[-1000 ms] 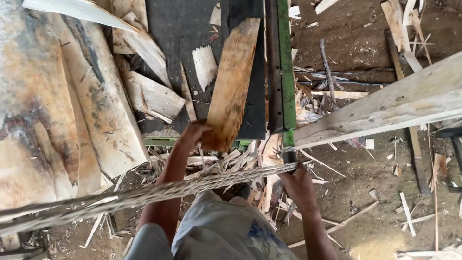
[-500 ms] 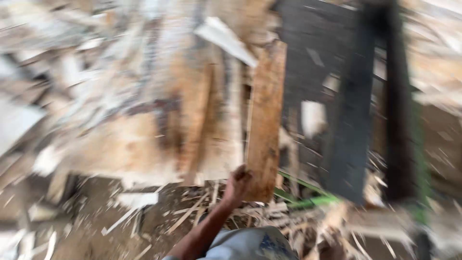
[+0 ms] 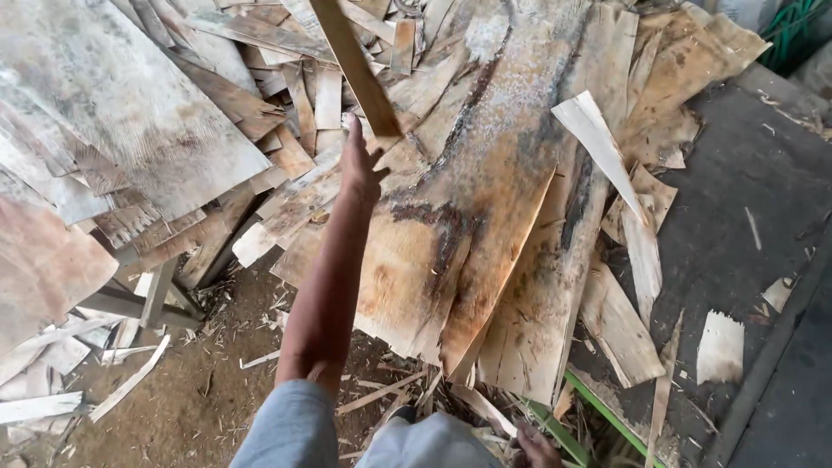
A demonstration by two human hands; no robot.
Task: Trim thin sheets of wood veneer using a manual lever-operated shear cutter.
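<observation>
L: big pale veneer sheet (image 3: pixel 130 113) on the scrap pile. My left hand (image 3: pixel 360 169) stretched out over pile, fingers (image 3: pixel 354 137) spread, released; narrow wood strip (image 3: pixel 355 65) tilted just above fingertips, contact unclear. Ctr: stained bark slab (image 3: pixel 459 225). My right hand (image 3: pixel 539 449) at btm edge, grip can't tell.
</observation>
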